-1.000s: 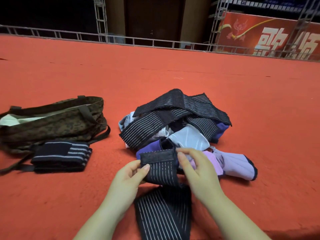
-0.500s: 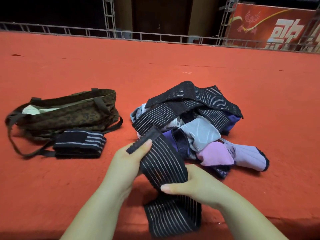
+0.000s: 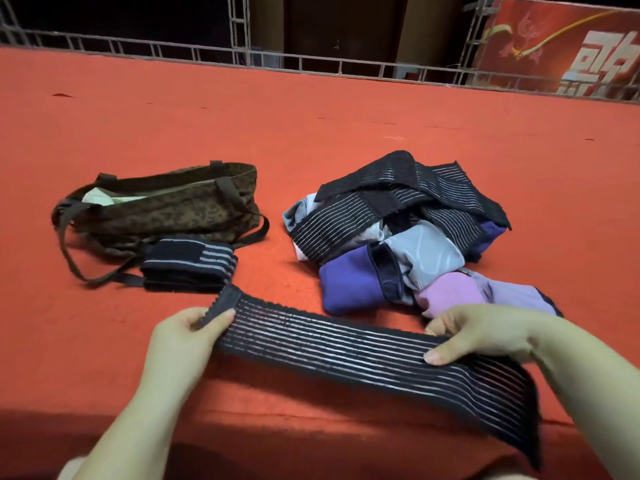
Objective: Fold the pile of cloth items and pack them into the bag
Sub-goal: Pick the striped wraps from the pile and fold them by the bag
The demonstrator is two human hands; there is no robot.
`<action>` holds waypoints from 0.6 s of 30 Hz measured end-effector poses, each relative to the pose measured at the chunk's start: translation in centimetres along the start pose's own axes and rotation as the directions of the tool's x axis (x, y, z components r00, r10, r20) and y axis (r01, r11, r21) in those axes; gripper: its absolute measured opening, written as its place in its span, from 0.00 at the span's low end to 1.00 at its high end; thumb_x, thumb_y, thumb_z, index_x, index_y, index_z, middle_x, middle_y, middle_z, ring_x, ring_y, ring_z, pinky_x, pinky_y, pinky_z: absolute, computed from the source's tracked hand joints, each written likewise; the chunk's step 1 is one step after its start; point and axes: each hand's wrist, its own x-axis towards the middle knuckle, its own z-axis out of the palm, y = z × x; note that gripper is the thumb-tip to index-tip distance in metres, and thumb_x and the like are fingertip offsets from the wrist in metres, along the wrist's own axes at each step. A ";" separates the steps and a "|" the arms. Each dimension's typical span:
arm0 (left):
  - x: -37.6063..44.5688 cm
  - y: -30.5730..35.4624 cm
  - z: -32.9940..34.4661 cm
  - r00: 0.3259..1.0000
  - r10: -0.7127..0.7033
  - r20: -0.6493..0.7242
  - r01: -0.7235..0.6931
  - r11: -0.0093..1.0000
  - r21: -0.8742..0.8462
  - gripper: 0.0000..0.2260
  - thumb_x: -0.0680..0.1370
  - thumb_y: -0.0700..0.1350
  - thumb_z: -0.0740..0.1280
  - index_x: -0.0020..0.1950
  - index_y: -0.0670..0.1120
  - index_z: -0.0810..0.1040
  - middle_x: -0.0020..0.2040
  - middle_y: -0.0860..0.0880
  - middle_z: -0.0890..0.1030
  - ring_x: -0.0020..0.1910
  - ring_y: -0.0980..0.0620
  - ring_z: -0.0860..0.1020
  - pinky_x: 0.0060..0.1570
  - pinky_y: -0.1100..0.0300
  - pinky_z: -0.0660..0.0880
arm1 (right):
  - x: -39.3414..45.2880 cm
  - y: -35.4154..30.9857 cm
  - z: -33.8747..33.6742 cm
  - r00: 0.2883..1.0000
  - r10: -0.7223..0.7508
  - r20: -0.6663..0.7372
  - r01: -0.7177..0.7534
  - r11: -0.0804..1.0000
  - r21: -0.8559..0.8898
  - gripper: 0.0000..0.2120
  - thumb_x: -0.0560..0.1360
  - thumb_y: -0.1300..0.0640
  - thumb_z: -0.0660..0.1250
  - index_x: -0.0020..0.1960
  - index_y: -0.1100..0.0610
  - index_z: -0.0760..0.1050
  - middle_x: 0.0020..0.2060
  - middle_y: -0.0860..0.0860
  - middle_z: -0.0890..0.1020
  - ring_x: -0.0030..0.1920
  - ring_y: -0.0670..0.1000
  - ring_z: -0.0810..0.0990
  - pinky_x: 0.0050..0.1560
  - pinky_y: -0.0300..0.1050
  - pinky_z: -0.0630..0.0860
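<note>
Our left fingers (image 3: 221, 315) pinched the rough dark end tab of a black striped elastic band (image 3: 346, 351), thumb on top. Our right hand (image 3: 485, 336) clamped the band farther along, thumb pressed across the stripes, the other fingers curled behind. The left hand (image 3: 183, 337) held its end out to our left, so the band ran nearly taut between the two grips, its free tail drooping past the right hand toward us.

Half a second before, the same band had been bunched and doubled between hands held close together; a second before, it had been folded small at the pile's edge. We had drawn it out to full length, which we judged to be the straightening that comes ahead of a clean fold.

Beyond the band, on the red carpeted floor (image 3: 346, 116), the pile of cloth items (image 3: 398, 230) lay unsorted: more striped bands, purple, pink and grey pieces. To the left, one folded striped band (image 3: 188, 265) rested against the leopard-print bag (image 3: 166, 209), outside it. The bag gaped open, something pale showing inside. Most of the job lay ahead.
</note>
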 end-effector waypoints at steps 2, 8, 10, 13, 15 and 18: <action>-0.4 -1.7 -0.2 0.999 0.006 -0.039 0.007 0.950 0.311 0.08 0.73 0.49 0.73 0.37 0.47 0.79 0.35 0.49 0.82 0.41 0.44 0.80 0.42 0.54 0.72 | 1.4 3.6 1.9 0.990 0.091 -0.109 -0.118 0.953 -0.278 0.25 0.57 0.43 0.80 0.40 0.62 0.79 0.38 0.57 0.80 0.38 0.52 0.77 0.44 0.44 0.74; -2.1 -3.0 1.8 0.901 0.434 -0.005 -0.341 0.715 0.611 0.18 0.73 0.48 0.68 0.60 0.42 0.77 0.57 0.42 0.79 0.55 0.38 0.77 0.54 0.45 0.71 | 3.3 6.2 3.5 0.929 -0.034 -0.370 -0.144 0.885 -0.443 0.15 0.67 0.50 0.77 0.33 0.54 0.72 0.24 0.44 0.71 0.26 0.40 0.66 0.29 0.34 0.62; -3.6 -2.1 4.1 0.810 0.552 0.195 -0.567 0.656 0.499 0.19 0.75 0.53 0.60 0.61 0.45 0.78 0.60 0.46 0.79 0.58 0.45 0.78 0.60 0.51 0.69 | 3.2 6.6 3.6 0.919 -0.051 -0.392 -0.146 0.878 -0.455 0.15 0.67 0.49 0.77 0.34 0.54 0.73 0.24 0.43 0.71 0.25 0.39 0.66 0.29 0.32 0.63; -6.3 -0.9 7.9 0.666 0.592 0.453 -0.746 0.538 0.393 0.21 0.76 0.59 0.57 0.61 0.51 0.78 0.62 0.50 0.79 0.59 0.52 0.78 0.61 0.57 0.72 | 2.4 6.7 3.1 0.930 0.013 -0.367 -0.180 0.887 -0.424 0.14 0.65 0.48 0.78 0.35 0.54 0.76 0.26 0.43 0.77 0.27 0.39 0.72 0.32 0.32 0.67; -7.3 -0.5 9.9 0.603 0.571 0.557 -0.796 0.470 0.381 0.22 0.75 0.61 0.55 0.60 0.54 0.79 0.60 0.52 0.80 0.57 0.53 0.80 0.56 0.53 0.76 | 1.3 7.1 2.7 0.934 0.085 -0.346 -0.253 0.842 -0.477 0.13 0.64 0.47 0.78 0.39 0.54 0.79 0.31 0.44 0.81 0.31 0.40 0.76 0.36 0.33 0.71; -7.7 -0.2 11.7 0.593 0.533 0.604 -0.805 0.408 0.431 0.23 0.74 0.63 0.54 0.57 0.56 0.81 0.59 0.52 0.81 0.57 0.53 0.80 0.55 0.52 0.77 | -0.6 8.4 1.1 0.926 0.129 -0.355 -0.306 0.806 -0.507 0.12 0.65 0.48 0.78 0.37 0.54 0.79 0.29 0.44 0.79 0.30 0.40 0.75 0.35 0.33 0.69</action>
